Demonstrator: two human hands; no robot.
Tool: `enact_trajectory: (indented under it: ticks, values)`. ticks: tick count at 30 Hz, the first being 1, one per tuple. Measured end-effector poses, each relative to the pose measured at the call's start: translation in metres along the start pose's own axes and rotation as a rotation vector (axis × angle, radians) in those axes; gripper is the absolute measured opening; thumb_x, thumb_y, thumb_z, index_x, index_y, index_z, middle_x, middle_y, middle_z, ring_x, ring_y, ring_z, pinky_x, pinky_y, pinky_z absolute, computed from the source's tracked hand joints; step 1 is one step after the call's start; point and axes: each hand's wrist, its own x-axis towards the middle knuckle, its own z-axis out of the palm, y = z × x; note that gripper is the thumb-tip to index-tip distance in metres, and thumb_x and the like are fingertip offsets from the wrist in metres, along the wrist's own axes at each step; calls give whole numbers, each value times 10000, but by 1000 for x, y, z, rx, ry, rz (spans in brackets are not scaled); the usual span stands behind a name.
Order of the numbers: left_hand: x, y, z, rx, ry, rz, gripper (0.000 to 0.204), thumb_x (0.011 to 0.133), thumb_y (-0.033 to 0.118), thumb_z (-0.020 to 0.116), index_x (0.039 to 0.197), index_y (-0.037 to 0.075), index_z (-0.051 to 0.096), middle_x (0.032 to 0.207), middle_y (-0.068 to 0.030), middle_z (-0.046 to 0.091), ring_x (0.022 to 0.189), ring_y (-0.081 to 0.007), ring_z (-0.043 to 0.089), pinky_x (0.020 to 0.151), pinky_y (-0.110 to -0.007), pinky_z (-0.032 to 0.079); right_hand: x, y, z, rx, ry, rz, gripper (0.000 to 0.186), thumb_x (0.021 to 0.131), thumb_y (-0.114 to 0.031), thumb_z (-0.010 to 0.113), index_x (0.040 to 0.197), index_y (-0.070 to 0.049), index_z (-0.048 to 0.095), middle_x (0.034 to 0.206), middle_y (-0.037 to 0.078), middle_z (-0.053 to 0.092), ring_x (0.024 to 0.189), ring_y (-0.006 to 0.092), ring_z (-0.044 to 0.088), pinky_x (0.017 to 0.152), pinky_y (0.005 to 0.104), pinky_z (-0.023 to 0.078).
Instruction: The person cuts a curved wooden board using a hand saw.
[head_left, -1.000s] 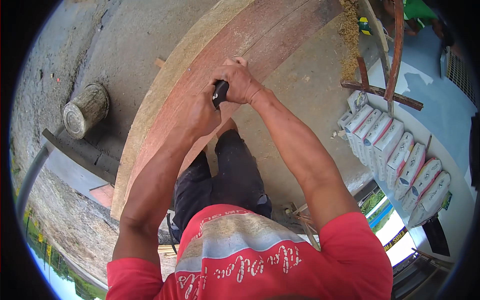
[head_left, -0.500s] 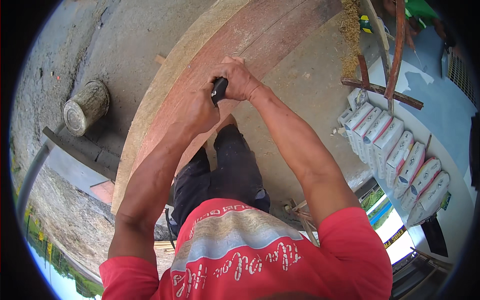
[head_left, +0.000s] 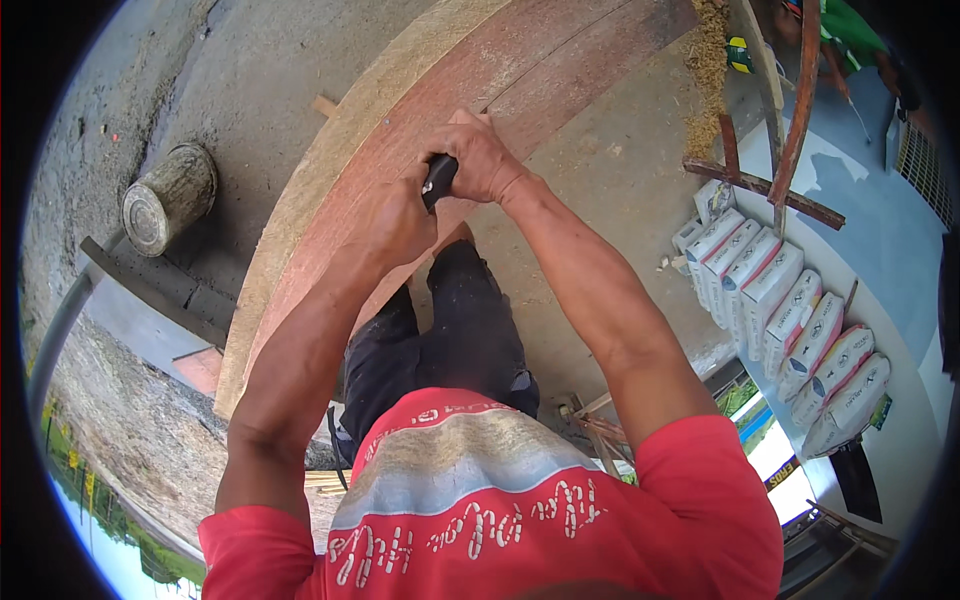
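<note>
Left hand (head_left: 400, 215) and right hand (head_left: 480, 160) clenched together, arms extended forward.

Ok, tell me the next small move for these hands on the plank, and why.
Probably push the black tool a little further along the reddish plank. Both the left hand and the right hand grip it, pressed on the board's near part, with most of the plank's length ahead.

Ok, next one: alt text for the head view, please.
Seen from above, a person's left hand and right hand close together on a black tool over a long reddish wooden plank. White sacks lie in a row to the right, a short log to the left.
</note>
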Motion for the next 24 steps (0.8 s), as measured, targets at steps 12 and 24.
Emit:
enact_trajectory:
  ticks: [12,24]
  values:
    - [3,-5,-11,-16,72,59,423,781,7,600,1201,-42,606,843,-331,663,821,-498,670,705,-549,520,12,-15,0,-333,74,-32,159,680,-274,822,798,-248,720,816,-62,648,916,211,579,905,398,365]
    - [-155,-24,-48,-117,-35,-14,601,785,-4,642,1373,-53,522,902,-324,691,856,-478,698,741,-517,553,-47,-134,57,-16,138,-191,77,728,-181,718,763,-194,650,799,-38,621,947,206,568,970,461,337]
